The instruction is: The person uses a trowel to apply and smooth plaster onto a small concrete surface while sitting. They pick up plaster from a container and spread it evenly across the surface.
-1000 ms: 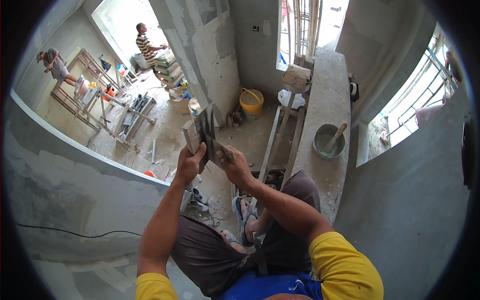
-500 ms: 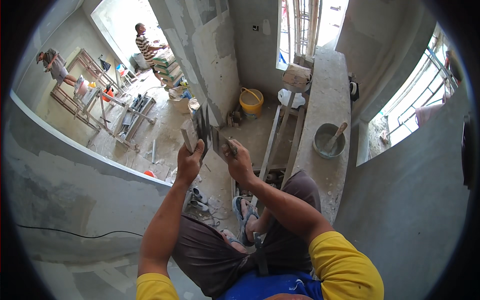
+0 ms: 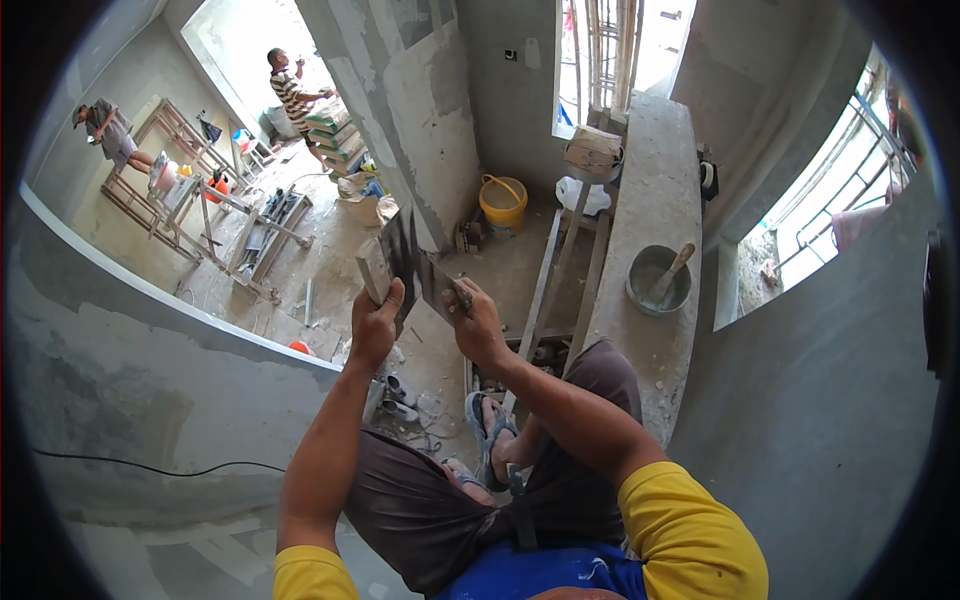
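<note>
One dark flat tool (image 3: 402,250) and one thin blade (image 3: 434,287) stand close together in the head view, raised above the floor (image 3: 490,270) in front of the person; whether they touch, I cannot tell. The left grip (image 3: 376,325) is closed around a pale block handle (image 3: 372,270) on the dark flat tool. The right grip (image 3: 480,325) pinches the thin blade from the other side.

Two sandals (image 3: 482,420) are on the feet below. Two other people are in the far room, one in grey (image 3: 103,125), one in a striped shirt (image 3: 290,90).

Most of the left grip's fingers are hidden behind the handle, and the right grip covers much of what it holds. One sandal is partly behind a trouser leg (image 3: 415,490). A dark object (image 3: 936,300) at the right rim is hard to identify.

One round pot (image 3: 634,297) sits on the long grey counter (image 3: 645,190), containing a wooden-handled tool (image 3: 684,257) leaning on its rim, and some greyish stuff. One yellow bucket (image 3: 503,215) stands near the wall corner; its contents are unclear.
</note>
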`<state>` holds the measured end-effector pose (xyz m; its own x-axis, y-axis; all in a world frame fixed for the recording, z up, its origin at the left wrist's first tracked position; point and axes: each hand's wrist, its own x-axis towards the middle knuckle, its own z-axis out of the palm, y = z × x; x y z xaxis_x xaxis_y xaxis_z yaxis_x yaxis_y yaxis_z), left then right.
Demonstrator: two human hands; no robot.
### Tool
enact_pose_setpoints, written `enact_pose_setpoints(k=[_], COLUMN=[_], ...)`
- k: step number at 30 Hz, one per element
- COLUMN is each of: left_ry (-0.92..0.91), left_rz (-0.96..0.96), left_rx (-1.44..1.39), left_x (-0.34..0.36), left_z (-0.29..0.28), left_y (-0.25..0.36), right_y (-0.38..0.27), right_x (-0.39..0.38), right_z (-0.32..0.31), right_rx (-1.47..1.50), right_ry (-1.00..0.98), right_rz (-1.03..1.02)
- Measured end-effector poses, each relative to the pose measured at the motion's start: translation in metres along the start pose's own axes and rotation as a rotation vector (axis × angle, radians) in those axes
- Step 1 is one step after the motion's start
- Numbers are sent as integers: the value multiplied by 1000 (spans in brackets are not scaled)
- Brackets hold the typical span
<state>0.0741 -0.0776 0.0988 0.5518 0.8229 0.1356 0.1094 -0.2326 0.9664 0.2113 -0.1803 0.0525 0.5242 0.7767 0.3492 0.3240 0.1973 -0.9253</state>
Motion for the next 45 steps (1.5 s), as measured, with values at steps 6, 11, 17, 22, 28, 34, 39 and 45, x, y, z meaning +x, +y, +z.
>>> enact_pose_setpoints(k=[6,11,17,22,28,34,39,45], left_ry=[116,148,-173,-122,-136,109,22,-143], left_rz=[8,-47,-39,-33,-100,35,-3,-85], left_rx=[-40,-106,-65,33,-18,-20,-99,-48], left_x=[4,4,-2,-1,-1,2,3,0], left_z=[-8,-11,-1,-6,-7,-4,-2,-5], left_y=[-3,-4,2,-2,-4,-3,-4,-2], right_y=[-2,1,5,-4,-3,4,5,2], right_x=[1,-1,-6,-3,-3,1,-2,-3], right_z=[-1,6,8,6,5,4,7,8], right_rx=[17,65,63,42,29,39,51,40], right_ry=[18,39,-26,-49,-43,26,-22,-67], right_rz=[21,-36,-63,-7,4,51,14,1])
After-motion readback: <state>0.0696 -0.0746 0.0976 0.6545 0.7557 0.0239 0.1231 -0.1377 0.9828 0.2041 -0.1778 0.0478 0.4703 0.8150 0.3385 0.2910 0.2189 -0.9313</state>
